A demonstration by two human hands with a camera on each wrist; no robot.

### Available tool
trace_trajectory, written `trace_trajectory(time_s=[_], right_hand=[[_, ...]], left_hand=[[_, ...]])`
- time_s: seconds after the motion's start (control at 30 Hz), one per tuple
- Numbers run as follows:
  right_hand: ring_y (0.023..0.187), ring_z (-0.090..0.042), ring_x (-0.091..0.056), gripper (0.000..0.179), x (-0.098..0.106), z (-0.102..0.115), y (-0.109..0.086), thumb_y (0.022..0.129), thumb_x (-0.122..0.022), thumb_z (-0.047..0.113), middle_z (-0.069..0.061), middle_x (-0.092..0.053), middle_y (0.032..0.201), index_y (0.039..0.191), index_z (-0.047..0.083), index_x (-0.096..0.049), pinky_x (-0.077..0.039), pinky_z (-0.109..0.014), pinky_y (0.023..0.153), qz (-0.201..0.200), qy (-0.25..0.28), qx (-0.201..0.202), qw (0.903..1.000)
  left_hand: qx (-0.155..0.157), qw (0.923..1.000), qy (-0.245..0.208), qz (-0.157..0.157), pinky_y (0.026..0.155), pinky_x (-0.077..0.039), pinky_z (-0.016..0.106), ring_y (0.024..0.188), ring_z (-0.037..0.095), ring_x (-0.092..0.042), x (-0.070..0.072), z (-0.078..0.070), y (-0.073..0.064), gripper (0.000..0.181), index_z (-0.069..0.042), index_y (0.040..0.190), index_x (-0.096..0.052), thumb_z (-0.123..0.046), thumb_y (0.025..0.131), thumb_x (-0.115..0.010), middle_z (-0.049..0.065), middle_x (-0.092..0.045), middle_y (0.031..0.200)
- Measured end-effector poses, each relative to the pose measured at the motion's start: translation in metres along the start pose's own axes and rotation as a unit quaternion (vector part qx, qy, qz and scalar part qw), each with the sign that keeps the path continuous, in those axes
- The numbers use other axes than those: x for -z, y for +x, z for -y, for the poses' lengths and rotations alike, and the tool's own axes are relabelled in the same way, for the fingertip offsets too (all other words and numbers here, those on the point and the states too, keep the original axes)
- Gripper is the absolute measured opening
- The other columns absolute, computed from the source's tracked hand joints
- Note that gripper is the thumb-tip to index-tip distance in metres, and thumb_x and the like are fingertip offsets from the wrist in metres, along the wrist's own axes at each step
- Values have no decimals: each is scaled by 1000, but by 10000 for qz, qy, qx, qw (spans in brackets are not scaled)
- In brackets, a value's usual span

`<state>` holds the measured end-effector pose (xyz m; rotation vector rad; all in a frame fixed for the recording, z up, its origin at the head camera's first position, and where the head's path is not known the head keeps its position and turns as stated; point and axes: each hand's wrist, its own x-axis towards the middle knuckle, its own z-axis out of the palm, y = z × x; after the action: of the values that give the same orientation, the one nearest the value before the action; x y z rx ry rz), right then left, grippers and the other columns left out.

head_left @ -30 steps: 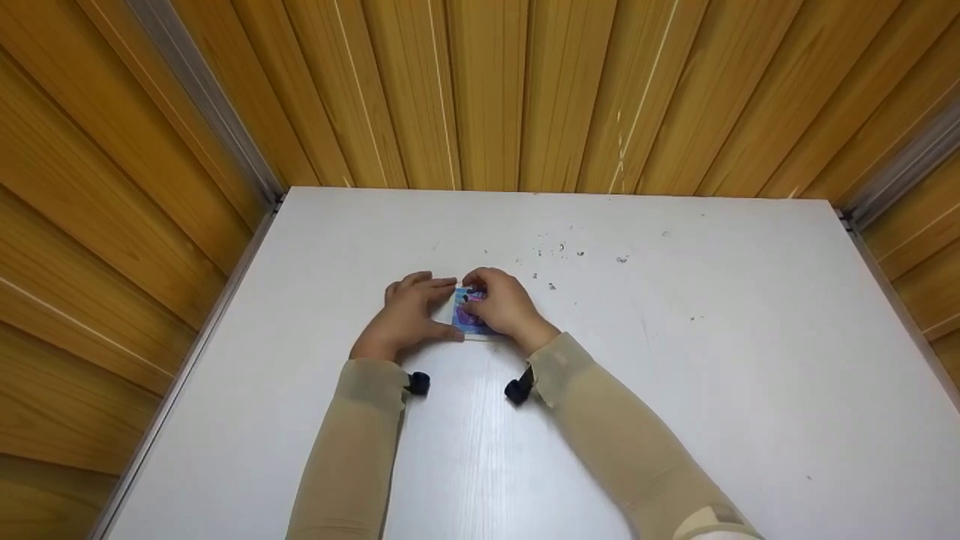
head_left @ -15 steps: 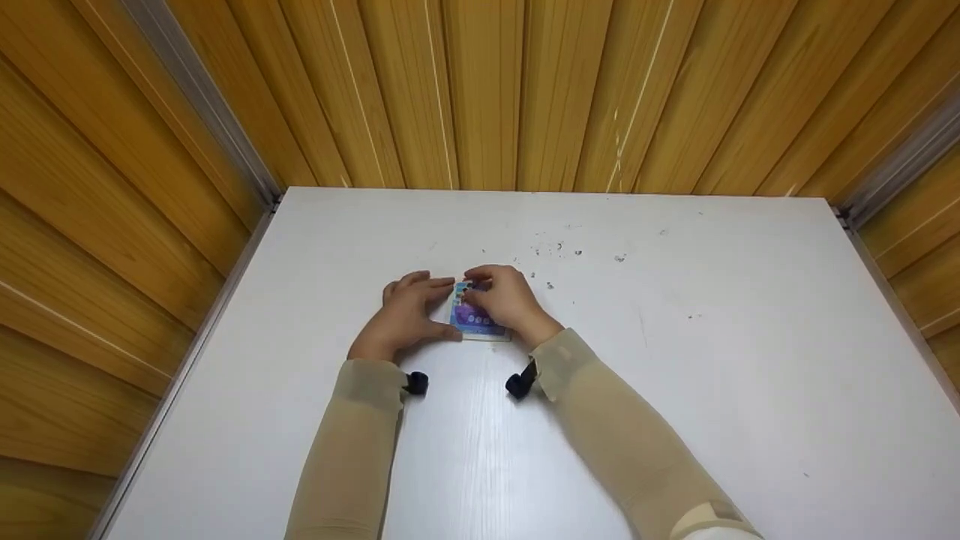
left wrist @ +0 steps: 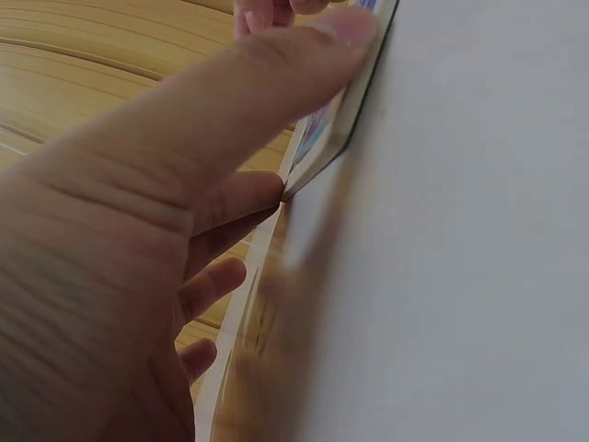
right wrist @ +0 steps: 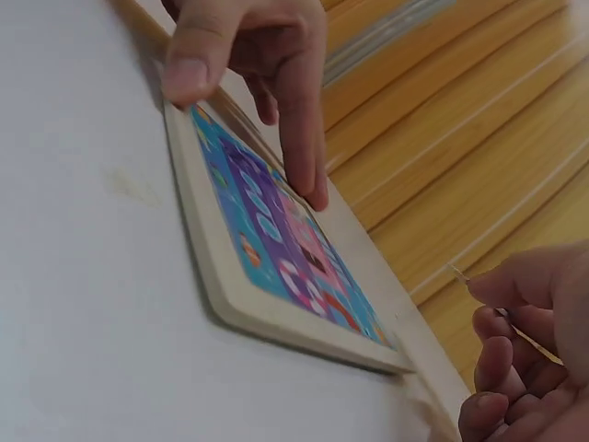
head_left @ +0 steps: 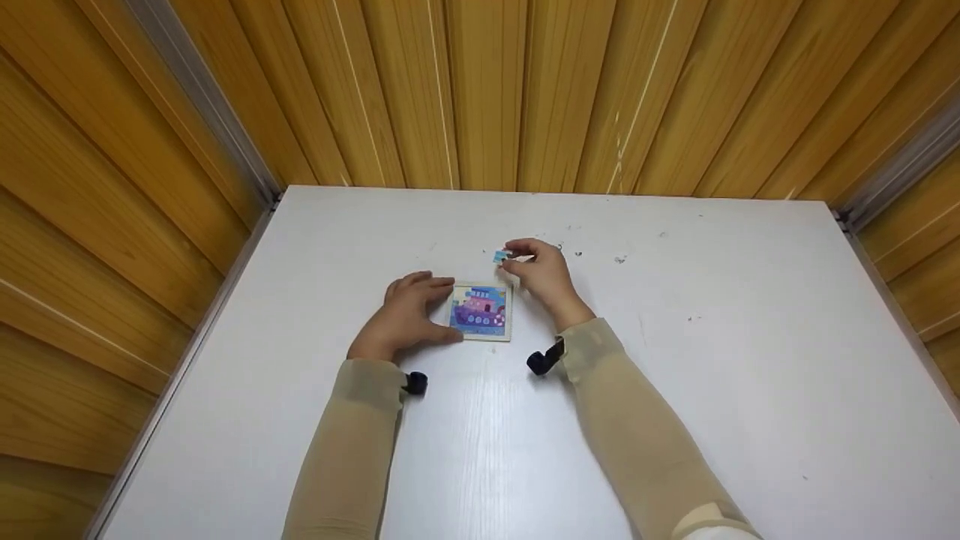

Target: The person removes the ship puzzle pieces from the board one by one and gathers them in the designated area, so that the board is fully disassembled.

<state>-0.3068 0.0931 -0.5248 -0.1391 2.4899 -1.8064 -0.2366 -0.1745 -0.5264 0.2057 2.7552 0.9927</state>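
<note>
A small square jigsaw puzzle [head_left: 480, 315] with a pink and purple ship picture lies flat on the white table, in a pale wooden frame. Its far left corner shows a cream patch without picture. My left hand [head_left: 401, 315] holds the frame's left side, thumb on the near corner and index finger at the far one; the left wrist view shows the thumb [left wrist: 345, 41] on the frame's edge. Beyond the puzzle's far right corner, my right hand [head_left: 551, 277] pinches a light blue puzzle piece [head_left: 500, 257] between thumb and fingers. In the right wrist view this piece [right wrist: 458, 273] appears edge-on.
The white table [head_left: 712, 390] reaches back to a wall of yellow wood-look panels [head_left: 487, 97]. Dark scuff marks [head_left: 621, 259] dot its surface to the right of my right hand. Black wrist cameras [head_left: 416, 383] sit at both sleeve cuffs.
My right hand has lifted the blue piece from the puzzle's far left area and moved it away and to the right, uncovering the ship picture. My left hand has stayed in place.
</note>
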Motion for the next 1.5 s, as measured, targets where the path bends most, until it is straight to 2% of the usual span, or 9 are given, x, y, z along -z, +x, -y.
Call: trace_trajectory(time_s=[0.13,0.27,0.43,0.57,0.7,1.03,1.17,1.37,1.5], right_hand=[[91,-13,-66,42,16,-6,5,98,-78,10,-19,-77,128,139,1,-77,-53,-15,66,-126,-200,-180,9996],[99,-17,-72,43,31,-8,7,98,-76,11,-19,-80,130,140,1,-78,-57,-16,73,-208,-732,-280,9967],[115,-29,-76,42,46,-10,6,102,-74,8,-21,-79,134,143,0,-75,-65,-37,94,-154,-1419,-350,9891],[128,-37,-68,36,50,-12,6,104,-73,7,-21,-76,136,140,1,-76,-58,-50,116,-102,-2043,-158,9787],[132,-40,-61,32,51,-12,6,104,-74,7,-20,-73,136,136,2,-78,-51,-55,121,-61,-2375,-60,9714],[137,-41,-61,38,55,-13,6,106,-70,4,-23,-71,140,143,2,-75,-51,-55,124,52,-2398,-151,9707],[128,-37,-59,38,55,-10,5,106,-66,2,-21,-69,134,143,4,-74,-52,-54,118,-77,-2129,-220,9768],[122,-34,-56,32,52,-5,4,107,-68,4,-19,-67,128,138,2,-76,-51,-50,110,-300,-1842,-64,9824],[114,-30,-61,31,45,-2,3,107,-71,11,-17,-68,126,137,1,-76,-55,-44,100,-187,-1728,113,9847]], left_hand=[[-21,10000,-5,-8,143,-24,66,176,34,-22,0,0,-1,101,-31,164,-61,-42,74,-105,-4,-48,180],[-163,9998,96,16,144,-21,65,176,32,-23,1,1,-2,100,-29,166,-60,-42,76,-104,-4,-49,179],[-316,9993,197,30,145,-18,63,176,30,-25,1,2,-1,100,-27,167,-58,-44,79,-103,-3,-51,178],[-259,9996,133,48,145,-19,65,176,31,-23,1,3,-2,100,-28,167,-58,-44,79,-103,-3,-50,179],[-244,9996,153,28,145,-19,64,176,31,-24,1,2,-3,100,-28,167,-58,-44,79,-103,-3,-50,179],[-267,9995,185,24,145,-16,64,176,29,-24,-1,1,-1,99,-28,167,-59,-44,79,-103,-3,-51,178],[-267,9994,206,45,145,-16,65,176,30,-24,-2,1,0,100,-27,167,-59,-44,79,-103,-2,-51,178],[-239,9995,194,64,144,-20,66,176,31,-24,-3,0,0,98,-29,166,-59,-43,79,-101,-4,-50,179],[-248,9994,219,67,145,-18,65,176,30,-24,-3,-1,0,100,-29,167,-59,-44,77,-101,-4,-50,179]])
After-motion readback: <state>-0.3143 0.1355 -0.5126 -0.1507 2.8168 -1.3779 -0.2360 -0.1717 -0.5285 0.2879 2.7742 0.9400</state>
